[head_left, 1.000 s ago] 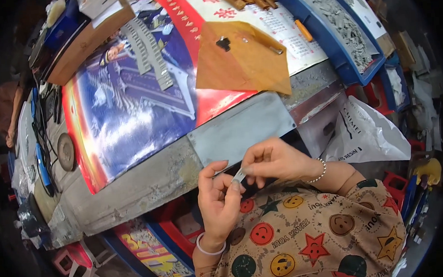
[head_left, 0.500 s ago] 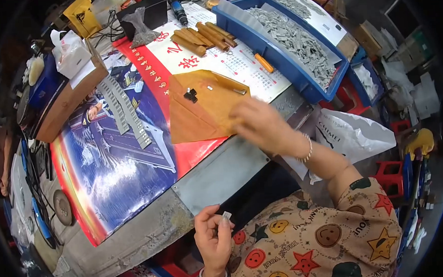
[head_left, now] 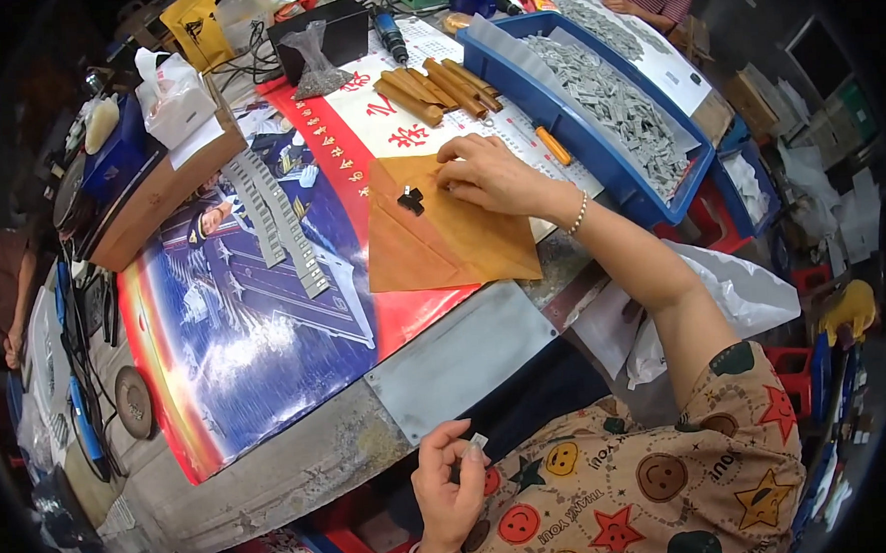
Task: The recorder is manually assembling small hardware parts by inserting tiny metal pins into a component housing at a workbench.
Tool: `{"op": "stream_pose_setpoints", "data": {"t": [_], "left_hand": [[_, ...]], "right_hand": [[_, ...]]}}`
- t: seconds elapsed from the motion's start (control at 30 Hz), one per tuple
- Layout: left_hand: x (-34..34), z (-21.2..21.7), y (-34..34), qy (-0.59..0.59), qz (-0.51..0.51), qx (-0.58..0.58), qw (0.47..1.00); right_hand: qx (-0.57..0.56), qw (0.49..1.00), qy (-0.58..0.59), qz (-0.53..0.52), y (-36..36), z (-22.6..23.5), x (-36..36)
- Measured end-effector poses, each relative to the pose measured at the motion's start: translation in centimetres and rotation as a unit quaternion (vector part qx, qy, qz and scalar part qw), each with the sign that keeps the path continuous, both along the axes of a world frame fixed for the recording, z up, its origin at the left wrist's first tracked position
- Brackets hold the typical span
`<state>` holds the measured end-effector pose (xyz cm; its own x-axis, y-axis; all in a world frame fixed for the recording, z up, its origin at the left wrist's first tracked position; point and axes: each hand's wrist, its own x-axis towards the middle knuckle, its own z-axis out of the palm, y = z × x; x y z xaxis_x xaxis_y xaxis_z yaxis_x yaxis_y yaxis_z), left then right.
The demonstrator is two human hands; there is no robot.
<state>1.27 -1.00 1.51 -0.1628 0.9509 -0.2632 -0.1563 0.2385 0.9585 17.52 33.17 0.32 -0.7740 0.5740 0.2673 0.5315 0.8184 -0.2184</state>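
Observation:
A small pale grey rectangular piece is pinched between the thumb and fingers of my left hand, low in front of my body. Over a sheet of amber-brown paper on the table, my right hand reaches down with its fingers bent together. Its fingertips are at the paper, and anything they hold is hidden. Just left of those fingertips lies a little cluster of black pieces.
Two grey segmented strips lie on a glossy poster. Rolls of brown paper sit behind the sheet. A blue tray of grey metal pieces stands at right, beside an orange handle. A round dish is at left.
My right hand has moved away from me, from the paper's right edge to beside the black pieces, covering a small white piece and a thin metallic item. My left hand keeps its pinch.

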Motion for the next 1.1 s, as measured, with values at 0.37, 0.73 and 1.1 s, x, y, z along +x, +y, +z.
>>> {"op": "stream_pose_setpoints", "data": {"t": [0.37,0.73,1.1], "left_hand": [[-0.2,0.3,0.0,-0.009,-0.02,-0.019,1.0],[0.3,0.0,0.1,-0.033,-0.011,0.01,0.999],[0.2,0.7,0.5,-0.037,-0.037,-0.035,0.998]], "right_hand": [[-0.16,0.986,-0.033,0.022,2.5,0.9,-0.7],[-0.143,0.987,0.069,-0.007,-0.5,1.8,-1.0],[-0.107,0.989,0.105,0.012,-4.1,0.9,-0.5]]}}
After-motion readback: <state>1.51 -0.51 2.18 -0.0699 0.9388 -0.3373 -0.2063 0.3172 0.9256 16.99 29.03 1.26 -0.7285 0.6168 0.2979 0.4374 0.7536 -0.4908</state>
